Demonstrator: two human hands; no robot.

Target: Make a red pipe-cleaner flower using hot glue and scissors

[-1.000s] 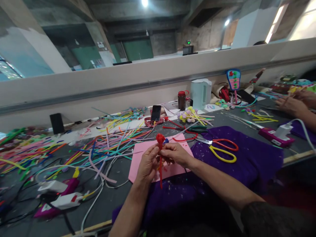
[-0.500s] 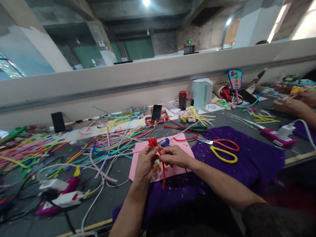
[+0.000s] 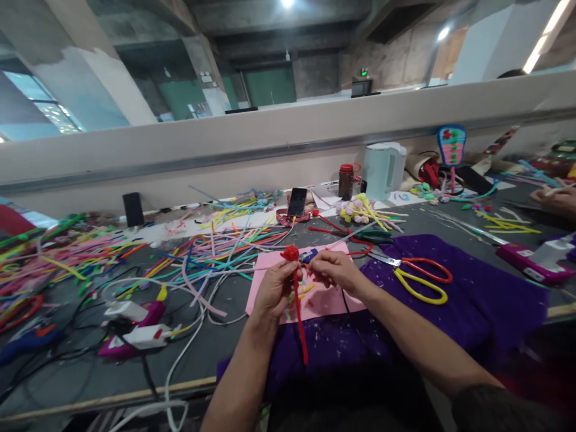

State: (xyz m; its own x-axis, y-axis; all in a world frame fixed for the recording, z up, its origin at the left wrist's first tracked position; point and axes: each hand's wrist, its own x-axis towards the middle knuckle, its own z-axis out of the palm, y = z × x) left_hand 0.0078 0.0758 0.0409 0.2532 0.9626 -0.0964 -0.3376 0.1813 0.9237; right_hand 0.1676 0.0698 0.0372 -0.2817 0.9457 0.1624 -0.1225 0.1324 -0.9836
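My left hand (image 3: 273, 289) is closed in a pinch just under the head of a red pipe-cleaner flower (image 3: 291, 252). Its fuzzy red stem (image 3: 300, 324) hangs down below the fingers. A little to the right, my right hand (image 3: 335, 271) has its fingertips pressed together, apart from the stem; a speck of red shows by them, too small to name. Under both hands lies a pink sheet (image 3: 263, 270) with small coloured scraps on it. A blue-handled tool (image 3: 308, 256), partly hidden, rests on the sheet between the hands.
Scissors (image 3: 416, 276) with red and yellow handles lie on purple cloth (image 3: 477, 288) at right. Pipe cleaners (image 3: 225, 246) spread over the left side, with power strips (image 3: 135, 330) and cables nearer. Behind stand a phone (image 3: 297, 202), bottle (image 3: 346, 182) and kettle (image 3: 382, 171). Another person's hand (image 3: 555, 197) is far right.
My right hand has come away from the red stem and moved slightly right. My left hand still pinches the flower. The whole view has shifted, so the table appears further right.
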